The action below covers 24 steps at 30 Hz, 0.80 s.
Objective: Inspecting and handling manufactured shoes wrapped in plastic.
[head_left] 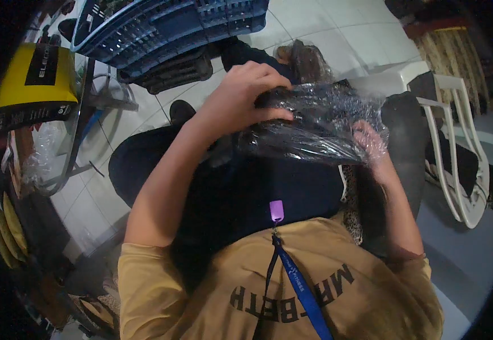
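A dark bundle in shiny clear plastic film (308, 133) lies across my lap, over my dark trousers. What the film encloses cannot be made out. My left hand (252, 93) grips the bundle's left end, thumb on the near side and fingers over the top. At the other end, my right hand (371, 144) is closed on the film, its fingers partly covered by loose, crinkled plastic. Below the bundle, a purple tag (277, 211) hangs on a blue lanyard (297, 277) against my tan shirt.
A blue plastic crate (173, 34) stands ahead on the left, above a black crate (173, 73). Left of them is a yellow and black box (37, 85) by a metal frame. A white plastic chair (456, 141) stands at the right. Pale tiles (308, 45) cover the floor.
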Available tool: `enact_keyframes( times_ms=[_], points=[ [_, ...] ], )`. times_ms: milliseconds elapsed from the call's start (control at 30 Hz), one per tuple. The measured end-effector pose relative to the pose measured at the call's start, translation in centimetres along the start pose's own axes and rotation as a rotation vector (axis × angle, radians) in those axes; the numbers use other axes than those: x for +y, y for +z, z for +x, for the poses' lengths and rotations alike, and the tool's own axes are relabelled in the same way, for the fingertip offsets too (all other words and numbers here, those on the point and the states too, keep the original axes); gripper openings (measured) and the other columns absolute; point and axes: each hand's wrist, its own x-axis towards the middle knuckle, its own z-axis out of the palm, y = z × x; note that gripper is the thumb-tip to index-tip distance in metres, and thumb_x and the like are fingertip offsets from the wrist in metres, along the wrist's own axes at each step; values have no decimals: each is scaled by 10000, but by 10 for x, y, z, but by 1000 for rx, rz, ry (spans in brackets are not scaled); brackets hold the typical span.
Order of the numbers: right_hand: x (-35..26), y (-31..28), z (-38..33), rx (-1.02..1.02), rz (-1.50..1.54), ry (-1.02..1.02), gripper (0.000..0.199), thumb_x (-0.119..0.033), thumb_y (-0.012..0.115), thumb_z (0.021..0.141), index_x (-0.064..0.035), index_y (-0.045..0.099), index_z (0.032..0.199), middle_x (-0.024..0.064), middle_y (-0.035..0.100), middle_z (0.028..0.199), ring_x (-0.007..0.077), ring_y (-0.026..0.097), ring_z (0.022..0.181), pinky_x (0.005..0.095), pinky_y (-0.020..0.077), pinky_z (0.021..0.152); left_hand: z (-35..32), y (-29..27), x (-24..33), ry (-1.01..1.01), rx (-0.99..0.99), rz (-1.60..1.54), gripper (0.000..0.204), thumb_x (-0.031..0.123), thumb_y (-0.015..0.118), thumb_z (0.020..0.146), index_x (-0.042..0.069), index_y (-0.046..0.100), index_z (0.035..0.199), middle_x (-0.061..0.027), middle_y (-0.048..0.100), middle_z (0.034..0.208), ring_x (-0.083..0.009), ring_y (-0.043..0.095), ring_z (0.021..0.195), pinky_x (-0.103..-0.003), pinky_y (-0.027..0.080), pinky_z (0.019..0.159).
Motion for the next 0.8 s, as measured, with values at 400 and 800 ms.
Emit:
enact_keyframes(
  times_ms=[400, 800],
  points=[
    [7, -7, -12, -212, -638, -509, 835, -322, 1009, 597, -56, 583, 1264, 116, 611, 1262, 227, 546, 1234, 394, 402, 1102, -2, 6, 1, -23, -98, -116, 628, 333, 877, 738, 140, 678, 1302, -96, 673, 1181, -310, 602, 1156, -429, 471, 1003],
    [27, -3, -3, -241, -418, -153, 889, -179, 926, 675, -18, 502, 1440, 174, 616, 1361, 248, 550, 1306, 401, 381, 1142, -3, 8, -1, -28, -106, -111, 654, 308, 862, 768, 120, 641, 1354, -121, 671, 1137, -321, 615, 1082, -420, 486, 958]
  ],
)
